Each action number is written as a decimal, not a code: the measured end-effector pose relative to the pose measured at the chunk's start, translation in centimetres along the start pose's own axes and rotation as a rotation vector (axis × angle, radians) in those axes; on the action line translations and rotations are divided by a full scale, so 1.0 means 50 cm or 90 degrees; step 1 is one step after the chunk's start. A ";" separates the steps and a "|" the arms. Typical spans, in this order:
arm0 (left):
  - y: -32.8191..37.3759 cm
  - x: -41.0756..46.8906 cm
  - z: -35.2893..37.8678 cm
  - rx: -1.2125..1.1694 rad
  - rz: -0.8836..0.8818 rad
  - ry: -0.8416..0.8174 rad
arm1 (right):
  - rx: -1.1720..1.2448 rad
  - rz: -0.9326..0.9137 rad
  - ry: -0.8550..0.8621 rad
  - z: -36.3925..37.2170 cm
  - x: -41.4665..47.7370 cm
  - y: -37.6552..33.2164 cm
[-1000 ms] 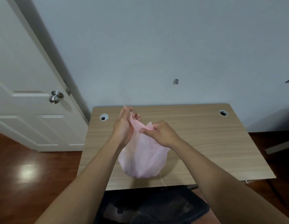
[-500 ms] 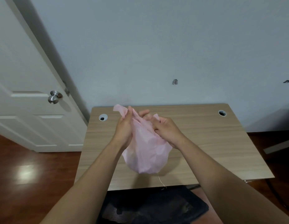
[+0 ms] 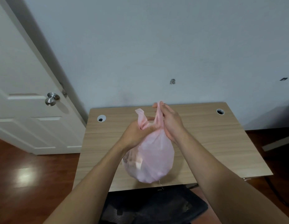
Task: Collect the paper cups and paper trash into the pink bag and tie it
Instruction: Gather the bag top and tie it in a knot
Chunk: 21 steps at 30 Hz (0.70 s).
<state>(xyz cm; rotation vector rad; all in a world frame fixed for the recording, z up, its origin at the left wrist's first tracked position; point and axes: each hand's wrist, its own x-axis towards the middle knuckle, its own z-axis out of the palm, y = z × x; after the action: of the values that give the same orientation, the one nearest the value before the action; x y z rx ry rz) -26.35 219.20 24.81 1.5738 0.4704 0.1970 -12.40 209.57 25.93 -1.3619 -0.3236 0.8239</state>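
The pink bag point(image 3: 150, 160) hangs bulging over the wooden desk point(image 3: 213, 139), with pale shapes showing faintly through its thin plastic. Its neck is gathered between both hands. My left hand point(image 3: 135, 135) grips the neck, and one pink handle sticks up above its fingers. My right hand point(image 3: 170, 122) holds the other handle, which runs up along its palm to the fingertips. No loose cups or paper lie on the desk.
The desk has a cable hole at the back left point(image 3: 101, 118) and another at the back right point(image 3: 220, 111). A white door point(image 3: 27, 110) stands left of the desk. A dark chair seat point(image 3: 153, 206) sits below the desk's near edge.
The bag's handles have been drawn up and crossed. My right hand moved up and right with one handle, while my left hand shifted to the bag's neck.
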 end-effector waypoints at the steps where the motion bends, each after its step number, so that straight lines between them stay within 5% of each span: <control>1: 0.004 -0.002 0.001 0.005 -0.013 -0.010 | -0.048 -0.016 0.000 -0.002 -0.006 -0.006; 6: -0.020 0.012 0.009 0.050 -0.109 0.032 | -0.051 -0.032 -0.082 -0.008 -0.021 -0.009; 14: 0.007 0.017 0.009 -0.079 -0.090 0.109 | -0.221 -0.040 -0.133 -0.045 -0.031 0.014; 17: 0.005 0.022 0.006 -0.091 -0.073 0.099 | -0.298 -0.064 -0.104 -0.042 -0.027 0.034; 21: -0.001 0.022 0.006 -0.119 -0.077 0.122 | -0.203 -0.081 -0.041 -0.034 -0.008 0.055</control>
<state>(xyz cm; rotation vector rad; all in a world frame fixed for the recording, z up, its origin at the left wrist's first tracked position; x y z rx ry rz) -25.25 219.40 24.54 1.3452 0.6763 0.2928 -12.48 208.01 23.04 -1.5934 -0.6063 0.7315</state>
